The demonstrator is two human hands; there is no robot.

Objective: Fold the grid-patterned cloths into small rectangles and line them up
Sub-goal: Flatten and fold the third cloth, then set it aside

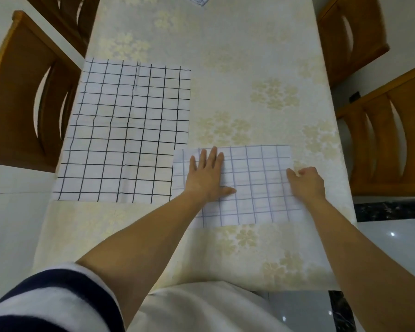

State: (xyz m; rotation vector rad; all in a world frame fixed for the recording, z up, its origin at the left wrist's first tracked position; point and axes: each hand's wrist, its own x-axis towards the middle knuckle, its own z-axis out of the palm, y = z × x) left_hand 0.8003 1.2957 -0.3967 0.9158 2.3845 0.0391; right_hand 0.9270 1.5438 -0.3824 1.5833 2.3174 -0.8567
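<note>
A: From the head view, where's the piece being worked?

B: The blue-grid cloth [256, 188] lies on the desk [249, 68] right in front of the person, long axis running left to right. The left hand [207, 173] rests flat on its left part, fingers straight and spread. The right hand [307, 180] sits at the right short edge with fingers curled, seemingly pinching that edge.

A: So which way would the fold go?

B: I'd judge right edge over towards the left hand. The right hand is the nearer one to that edge.

A: Anything crowding it?

B: Two black-grid cloths [120, 140] lie spread open to the left. The nearer one meets the blue cloth's left edge, though I can't tell whether they overlap. A corner of another grid cloth [198, 0] shows at the far end, and wooden chairs [27, 92] stand along both sides.
</note>
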